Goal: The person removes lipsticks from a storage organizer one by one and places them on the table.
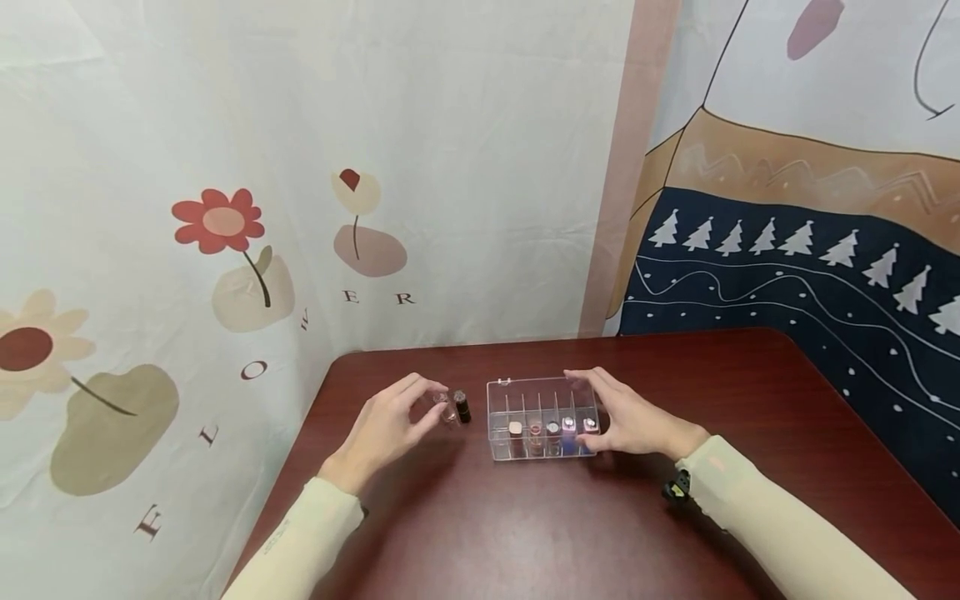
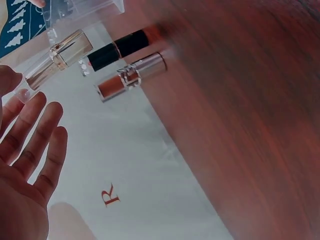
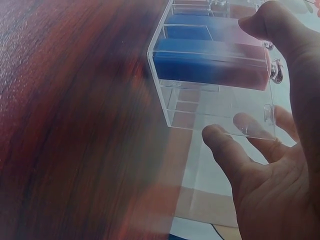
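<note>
My left hand (image 1: 390,422) pinches the end of a clear, gold-toned lipstick tube (image 2: 59,58) between thumb and fingertips. Beside it, a black lipstick tube (image 1: 462,407) and a clear tube with a brown-red base (image 2: 131,77) stand upright on the table. My right hand (image 1: 637,417) grips the right end of a clear compartment box (image 1: 504,400), thumb at the front and fingers at the back. Several lip tubes stand in the box's front row, among them a blue-and-pink tube (image 3: 210,62) at the right end. The back row shows no tubes.
The dark red wooden table (image 1: 510,533) lies under everything. A printed cloth (image 1: 480,167) with flowers hangs behind its far edge, and a navy cloth with white trees (image 1: 780,275) hangs on the right.
</note>
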Action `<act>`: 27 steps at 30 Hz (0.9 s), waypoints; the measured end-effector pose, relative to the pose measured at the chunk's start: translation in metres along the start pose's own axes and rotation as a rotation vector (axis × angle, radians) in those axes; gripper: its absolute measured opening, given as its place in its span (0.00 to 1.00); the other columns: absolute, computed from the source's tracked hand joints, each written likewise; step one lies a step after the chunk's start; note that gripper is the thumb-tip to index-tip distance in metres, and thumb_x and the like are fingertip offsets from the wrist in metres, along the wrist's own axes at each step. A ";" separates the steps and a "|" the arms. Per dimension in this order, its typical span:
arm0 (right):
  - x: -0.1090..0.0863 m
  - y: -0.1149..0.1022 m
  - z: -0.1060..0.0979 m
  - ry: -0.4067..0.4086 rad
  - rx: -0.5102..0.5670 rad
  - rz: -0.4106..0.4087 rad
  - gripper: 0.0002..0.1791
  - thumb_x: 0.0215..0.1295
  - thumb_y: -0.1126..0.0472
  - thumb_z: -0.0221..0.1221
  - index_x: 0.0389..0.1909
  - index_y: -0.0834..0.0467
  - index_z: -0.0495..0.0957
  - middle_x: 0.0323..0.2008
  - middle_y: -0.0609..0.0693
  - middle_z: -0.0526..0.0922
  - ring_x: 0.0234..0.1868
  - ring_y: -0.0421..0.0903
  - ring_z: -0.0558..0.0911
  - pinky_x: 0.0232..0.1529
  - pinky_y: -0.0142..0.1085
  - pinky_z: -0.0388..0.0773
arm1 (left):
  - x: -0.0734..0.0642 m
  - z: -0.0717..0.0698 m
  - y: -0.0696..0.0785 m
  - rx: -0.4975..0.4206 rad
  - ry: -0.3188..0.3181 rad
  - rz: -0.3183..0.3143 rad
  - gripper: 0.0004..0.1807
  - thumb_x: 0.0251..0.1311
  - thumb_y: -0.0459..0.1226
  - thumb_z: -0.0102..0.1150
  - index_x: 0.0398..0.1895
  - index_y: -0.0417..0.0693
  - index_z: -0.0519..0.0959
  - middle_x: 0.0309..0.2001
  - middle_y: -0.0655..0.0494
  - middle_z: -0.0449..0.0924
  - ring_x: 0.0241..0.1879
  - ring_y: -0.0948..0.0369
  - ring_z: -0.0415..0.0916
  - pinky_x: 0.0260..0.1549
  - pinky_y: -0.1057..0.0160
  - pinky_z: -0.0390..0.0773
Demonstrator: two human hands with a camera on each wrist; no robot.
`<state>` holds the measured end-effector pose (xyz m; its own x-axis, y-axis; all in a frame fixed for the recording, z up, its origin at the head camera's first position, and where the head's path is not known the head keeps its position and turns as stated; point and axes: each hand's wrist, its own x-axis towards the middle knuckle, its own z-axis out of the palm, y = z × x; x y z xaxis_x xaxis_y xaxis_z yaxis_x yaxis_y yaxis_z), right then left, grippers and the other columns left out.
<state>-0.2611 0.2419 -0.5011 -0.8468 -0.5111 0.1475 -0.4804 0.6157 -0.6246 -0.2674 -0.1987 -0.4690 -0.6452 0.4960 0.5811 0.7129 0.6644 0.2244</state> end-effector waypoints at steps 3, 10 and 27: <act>0.000 -0.001 0.000 0.000 0.004 0.006 0.60 0.64 0.52 0.84 0.91 0.46 0.60 0.79 0.58 0.76 0.74 0.55 0.83 0.74 0.60 0.86 | -0.002 0.001 -0.005 0.000 -0.008 -0.017 0.12 0.72 0.36 0.80 0.55 0.52 0.92 0.46 0.63 0.90 0.39 0.60 0.90 0.38 0.62 0.89; 0.003 -0.001 -0.001 0.006 -0.017 -0.003 0.59 0.62 0.54 0.84 0.90 0.48 0.61 0.78 0.59 0.77 0.72 0.53 0.84 0.73 0.58 0.87 | -0.009 0.002 -0.017 0.008 -0.040 -0.064 0.11 0.73 0.37 0.80 0.54 0.55 0.92 0.44 0.65 0.89 0.38 0.63 0.90 0.37 0.63 0.87; 0.003 -0.003 0.000 0.002 -0.018 0.015 0.59 0.62 0.54 0.84 0.90 0.47 0.61 0.77 0.56 0.78 0.71 0.51 0.84 0.71 0.54 0.88 | -0.014 0.006 -0.036 0.035 -0.074 -0.147 0.11 0.73 0.36 0.79 0.53 0.56 0.91 0.42 0.65 0.89 0.38 0.65 0.89 0.37 0.62 0.88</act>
<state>-0.2621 0.2394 -0.4988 -0.8544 -0.5005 0.1394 -0.4714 0.6340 -0.6131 -0.2855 -0.2259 -0.4894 -0.7613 0.4308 0.4846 0.6000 0.7514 0.2746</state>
